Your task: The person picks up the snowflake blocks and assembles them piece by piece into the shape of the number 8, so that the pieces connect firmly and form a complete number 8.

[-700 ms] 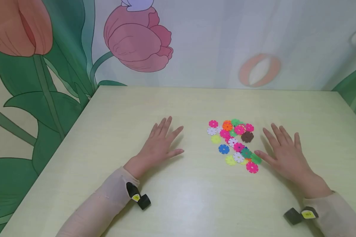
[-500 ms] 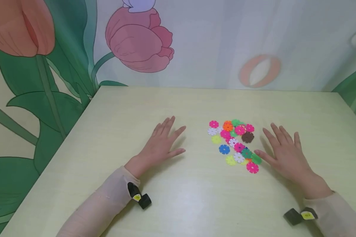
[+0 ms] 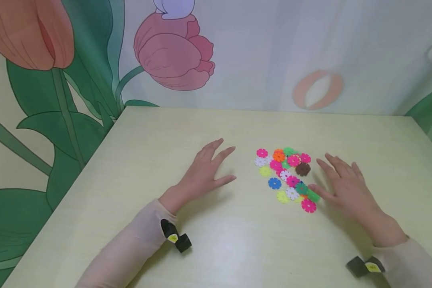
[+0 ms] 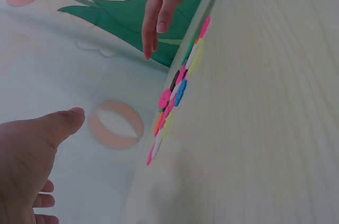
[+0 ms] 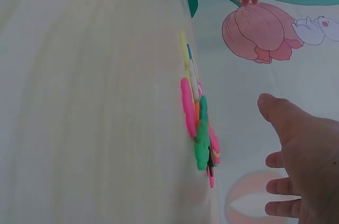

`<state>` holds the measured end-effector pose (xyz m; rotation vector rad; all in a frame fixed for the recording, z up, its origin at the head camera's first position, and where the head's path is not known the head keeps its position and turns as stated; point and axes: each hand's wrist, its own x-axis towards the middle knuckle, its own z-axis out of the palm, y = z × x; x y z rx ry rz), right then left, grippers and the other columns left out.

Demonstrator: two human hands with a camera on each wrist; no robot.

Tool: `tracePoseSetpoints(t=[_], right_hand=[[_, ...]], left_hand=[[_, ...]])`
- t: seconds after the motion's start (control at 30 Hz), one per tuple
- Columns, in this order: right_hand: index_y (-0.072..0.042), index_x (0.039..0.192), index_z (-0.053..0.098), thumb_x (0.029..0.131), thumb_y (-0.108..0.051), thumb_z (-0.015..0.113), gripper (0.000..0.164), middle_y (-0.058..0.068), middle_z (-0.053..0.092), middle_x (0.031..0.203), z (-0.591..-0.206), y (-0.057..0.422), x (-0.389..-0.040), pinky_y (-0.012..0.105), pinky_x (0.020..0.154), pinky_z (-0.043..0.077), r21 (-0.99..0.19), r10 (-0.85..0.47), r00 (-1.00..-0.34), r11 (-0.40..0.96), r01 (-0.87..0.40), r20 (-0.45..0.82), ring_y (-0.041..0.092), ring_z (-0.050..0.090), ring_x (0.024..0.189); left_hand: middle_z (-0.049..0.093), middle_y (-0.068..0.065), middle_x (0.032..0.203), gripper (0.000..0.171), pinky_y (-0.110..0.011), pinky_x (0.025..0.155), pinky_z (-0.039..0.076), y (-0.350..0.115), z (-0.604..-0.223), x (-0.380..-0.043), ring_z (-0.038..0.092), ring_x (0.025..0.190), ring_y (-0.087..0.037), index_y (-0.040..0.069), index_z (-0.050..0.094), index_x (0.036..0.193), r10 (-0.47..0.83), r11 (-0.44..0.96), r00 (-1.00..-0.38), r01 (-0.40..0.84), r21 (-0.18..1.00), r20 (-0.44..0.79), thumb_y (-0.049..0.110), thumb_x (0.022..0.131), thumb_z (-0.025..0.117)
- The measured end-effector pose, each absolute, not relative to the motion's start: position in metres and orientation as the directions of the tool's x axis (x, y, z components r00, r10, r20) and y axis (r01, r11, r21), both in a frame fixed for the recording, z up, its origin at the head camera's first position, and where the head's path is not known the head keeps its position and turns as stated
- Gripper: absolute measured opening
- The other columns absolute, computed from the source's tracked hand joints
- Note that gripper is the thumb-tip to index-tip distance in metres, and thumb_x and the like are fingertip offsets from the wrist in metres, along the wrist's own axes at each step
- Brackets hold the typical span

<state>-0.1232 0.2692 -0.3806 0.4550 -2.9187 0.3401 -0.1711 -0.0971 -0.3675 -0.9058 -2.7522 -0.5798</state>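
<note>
Discs: a loose cluster of small, flat, notched, flower-shaped plastic discs (image 3: pixel 293 181) in pink, white, yellow, orange, green, blue and brown, lying right of the table's middle, many overlapping.
Left hand (image 3: pixel 203 174): raised over the table left of the discs, well apart from them; fingers extended and slightly bent, thumb held away, nothing in the grip.
Right hand (image 3: pixel 345 190): raised just beside the cluster's right side; fingers loosely bent, nothing in the grip. Nearest its thumb in the head view is a bright green notched disc (image 3: pixel 313 195); the right wrist view shows the thumb apart from the discs.
Cluster outline: a pink notched disc (image 3: pixel 309 206) at the near end, a brown notched disc (image 3: pixel 303 169) on the right, a blue notched disc (image 3: pixel 274 183) on the left.
Table: a pale, wood-grained top (image 3: pixel 234 240), its far edge along the wall, its left edge slanting beside painted green leaves.
Room: a stretch of tabletop separates left hand and discs; a strip runs behind the cluster to the far edge; a broad area lies in front.
Wall: pale, with a painted pink tulip (image 3: pixel 173 52).
Sleeves: pale beige (image 3: pixel 129 240), a black device at each wrist.
</note>
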Motion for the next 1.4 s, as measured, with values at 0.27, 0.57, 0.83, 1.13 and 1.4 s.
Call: tracePoseSetpoints(t=[0.27,0.57,0.83,1.13,1.4], right_hand=[[0.003,0.136,0.046,0.083,-0.031,0.072,0.067,0.027,0.045,0.138,-0.370,0.259,-0.119,0.065,0.099,0.036,-0.200,-0.323,-0.919,0.908,-0.368,0.226,0.047,0.042,0.124],[0.000,0.127,0.055,0.089,-0.035,0.066,0.053,0.022,0.057,0.124,-0.352,0.247,-0.115,0.055,0.086,0.051,-0.263,-0.323,-0.937,0.900,-0.347,0.131,0.039,0.055,0.109],[-0.004,0.115,0.064,0.084,-0.029,0.073,0.041,0.013,0.065,0.108,-0.349,0.244,-0.118,0.041,0.073,0.054,-0.257,-0.376,-0.918,0.881,-0.397,0.127,0.025,0.063,0.089],[-0.002,0.109,0.065,0.081,-0.026,0.077,0.039,0.008,0.066,0.100,-0.348,0.238,-0.127,0.036,0.071,0.055,-0.270,-0.414,-0.910,0.877,-0.398,-0.004,0.021,0.063,0.083],[-0.005,0.106,0.065,0.076,-0.026,0.081,0.040,0.005,0.066,0.095,-0.358,0.233,-0.133,0.030,0.067,0.053,-0.272,-0.406,-0.912,0.885,-0.377,-0.058,0.014,0.060,0.077]], left_hand=[[0.051,-0.011,0.135,0.061,-0.045,0.106,0.040,-0.080,-0.356,-0.167,0.045,0.127,-0.026,0.014,0.050,0.137,0.488,0.658,-0.798,0.603,0.451,0.354,0.032,0.083,0.074],[0.060,-0.010,0.117,0.051,-0.034,0.086,0.049,-0.061,-0.357,-0.166,0.055,0.102,-0.022,0.009,0.056,0.128,0.492,0.593,-0.819,0.563,0.575,0.294,0.023,0.083,0.075],[0.059,-0.009,0.117,0.051,-0.029,0.084,0.049,-0.039,-0.362,-0.167,0.055,0.103,-0.020,0.012,0.054,0.130,0.531,0.612,-0.837,0.487,0.623,0.132,0.023,0.084,0.073],[0.062,-0.006,0.115,0.049,-0.026,0.088,0.048,-0.011,-0.370,-0.172,0.053,0.111,-0.018,0.014,0.056,0.130,0.602,0.660,-0.797,0.533,0.530,0.052,0.026,0.085,0.073],[0.060,0.001,0.117,0.046,-0.022,0.092,0.048,0.015,-0.378,-0.171,0.053,0.111,-0.013,0.018,0.058,0.127,0.615,0.732,-0.789,0.563,0.384,-0.015,0.034,0.086,0.071]])
